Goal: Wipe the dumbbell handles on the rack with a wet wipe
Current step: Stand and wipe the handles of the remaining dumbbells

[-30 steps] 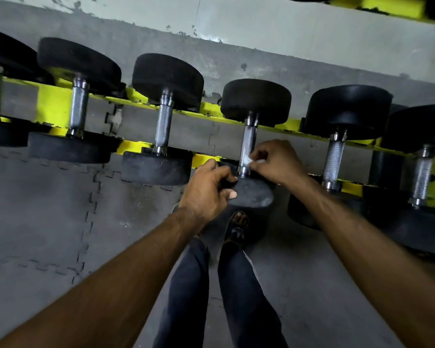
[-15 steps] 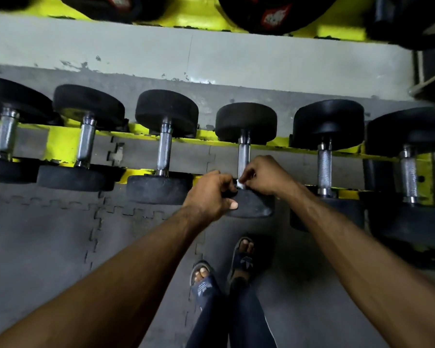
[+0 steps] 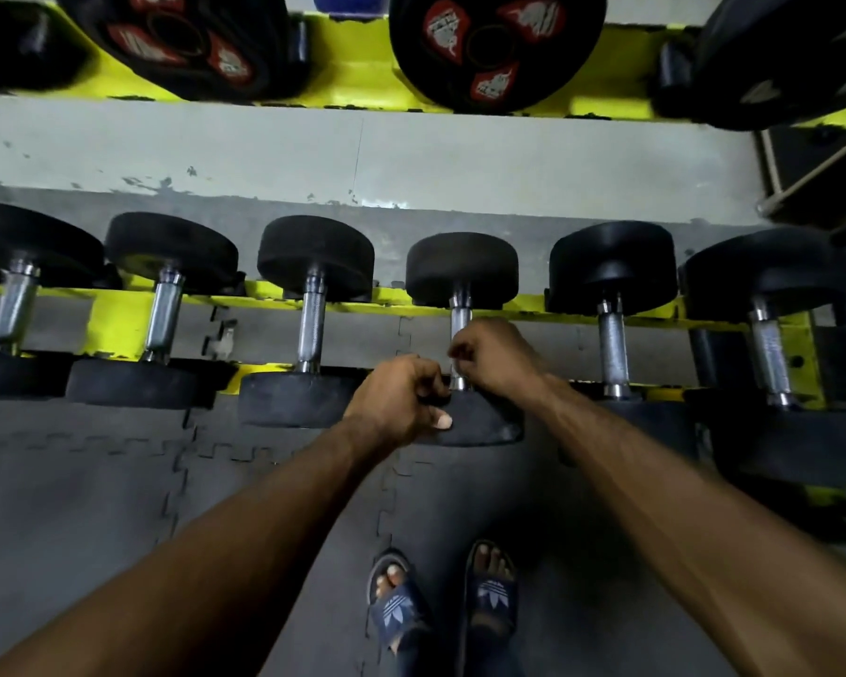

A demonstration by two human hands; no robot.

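Observation:
Several black dumbbells with chrome handles lie across a yellow rack. My left hand grips the near rubber head of the fourth dumbbell from the left. My right hand is curled round that dumbbell's chrome handle, low on the bar. The wet wipe is hidden inside my right fist; only the top of the handle shows above my fingers.
Neighbouring dumbbells sit close on both sides. An upper yellow shelf holds weight plates overhead. Grey interlocking floor mats lie below, with my sandalled feet near the rack.
The view has tilted up and back, showing the upper shelf and my feet. The white wipe seen a second ago is now covered by my right fist. Both hands stay on the same dumbbell.

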